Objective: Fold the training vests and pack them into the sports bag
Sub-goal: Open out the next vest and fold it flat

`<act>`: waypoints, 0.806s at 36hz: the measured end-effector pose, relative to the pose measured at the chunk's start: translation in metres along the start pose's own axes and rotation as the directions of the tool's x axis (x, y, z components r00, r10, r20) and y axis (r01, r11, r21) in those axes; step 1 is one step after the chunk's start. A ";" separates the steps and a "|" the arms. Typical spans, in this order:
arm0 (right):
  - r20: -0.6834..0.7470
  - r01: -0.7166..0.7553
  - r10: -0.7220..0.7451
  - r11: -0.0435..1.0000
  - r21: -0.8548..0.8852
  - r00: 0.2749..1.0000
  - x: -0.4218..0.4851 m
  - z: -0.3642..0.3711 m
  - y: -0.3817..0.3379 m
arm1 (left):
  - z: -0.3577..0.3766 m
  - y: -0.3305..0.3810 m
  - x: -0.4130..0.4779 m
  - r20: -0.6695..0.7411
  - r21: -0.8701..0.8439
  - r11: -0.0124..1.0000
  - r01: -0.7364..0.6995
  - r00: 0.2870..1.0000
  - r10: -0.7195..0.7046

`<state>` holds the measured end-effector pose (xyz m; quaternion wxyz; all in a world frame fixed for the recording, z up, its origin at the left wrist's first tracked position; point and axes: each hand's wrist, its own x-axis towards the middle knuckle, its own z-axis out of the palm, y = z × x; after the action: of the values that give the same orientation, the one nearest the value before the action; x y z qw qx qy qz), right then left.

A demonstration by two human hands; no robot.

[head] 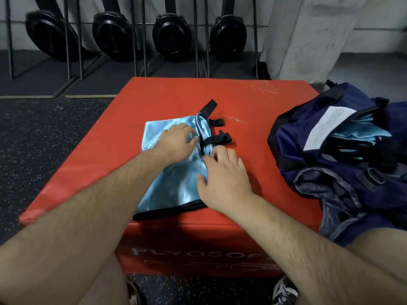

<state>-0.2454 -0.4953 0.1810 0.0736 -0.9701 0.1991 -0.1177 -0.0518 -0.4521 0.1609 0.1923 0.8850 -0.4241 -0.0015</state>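
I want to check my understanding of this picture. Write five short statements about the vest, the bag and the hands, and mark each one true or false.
1. The light blue vest lies on the red box. True.
2. The sports bag is green. False: it is navy blue.
3. The left hand and the right hand both touch the vest. True.
4. The bag holds nothing yet. False: packed vests, light blue, show in its opening.
5. The vest's straps are white. False: they are black.
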 end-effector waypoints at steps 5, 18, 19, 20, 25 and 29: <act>-0.032 0.069 -0.067 0.995 0.069 0.997 0.054 0.012 -0.021 | -0.011 -0.024 0.006 -0.042 0.060 0.988 0.143 0.989 -0.141; 0.228 -0.040 0.048 0.998 -0.038 0.973 0.161 0.075 -0.005 | 0.008 -0.058 0.015 0.176 0.097 0.966 0.241 0.951 -0.255; 0.233 -0.062 0.069 0.997 -0.035 0.970 0.160 0.076 0.001 | 0.011 -0.059 0.016 0.171 0.097 0.965 0.242 0.952 -0.256; 0.227 -0.070 0.075 0.997 -0.029 0.971 0.159 0.077 0.006 | 0.011 -0.059 0.016 0.167 0.103 0.964 0.243 0.952 -0.258; 0.215 -0.075 0.079 0.997 -0.027 0.973 0.159 0.075 0.009 | 0.010 -0.056 0.017 0.164 0.142 0.961 0.238 0.951 -0.260; 0.196 0.000 0.040 0.980 -0.200 0.980 0.158 0.070 0.004 | 0.011 -0.047 0.013 0.112 0.187 0.953 0.238 0.959 -0.261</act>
<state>-0.0877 -0.5557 0.1447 -0.0031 -0.9774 0.2115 0.0014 -0.0103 -0.4387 0.1368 0.0847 0.9426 -0.3193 -0.0492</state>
